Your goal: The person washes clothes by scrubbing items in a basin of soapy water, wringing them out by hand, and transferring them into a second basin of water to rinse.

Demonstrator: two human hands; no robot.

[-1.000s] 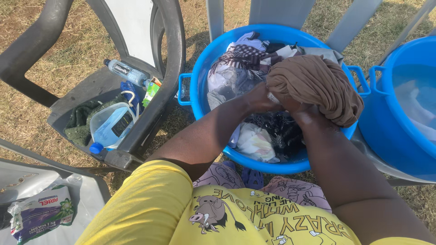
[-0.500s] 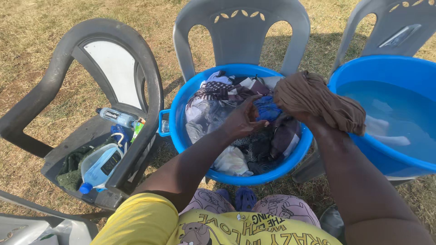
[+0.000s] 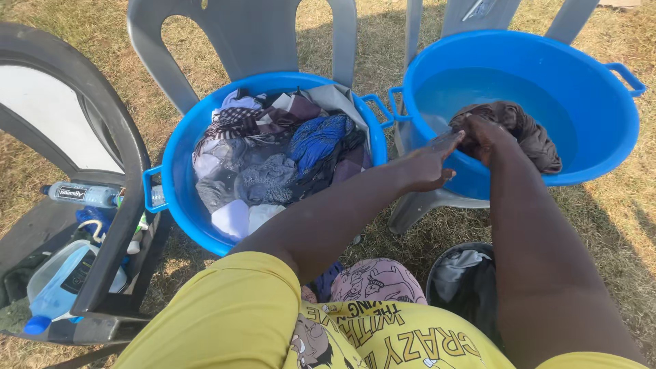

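The right hand (image 3: pixel 486 137) has carried the wrung brown garment (image 3: pixel 523 130) from the laundry basin (image 3: pixel 179 147) into the water-filled basin (image 3: pixel 601 147), gripping it; the left hand (image 3: pixel 425 167), now empty, fingers extended, hovers at that basin's rim.

water bottle (image 3: pixel 83 195): clear, dark label, lying on dark chair (image 3: pixel 113 225) | jug (image 3: pixel 58 283): translucent blue, dark label, blue cap
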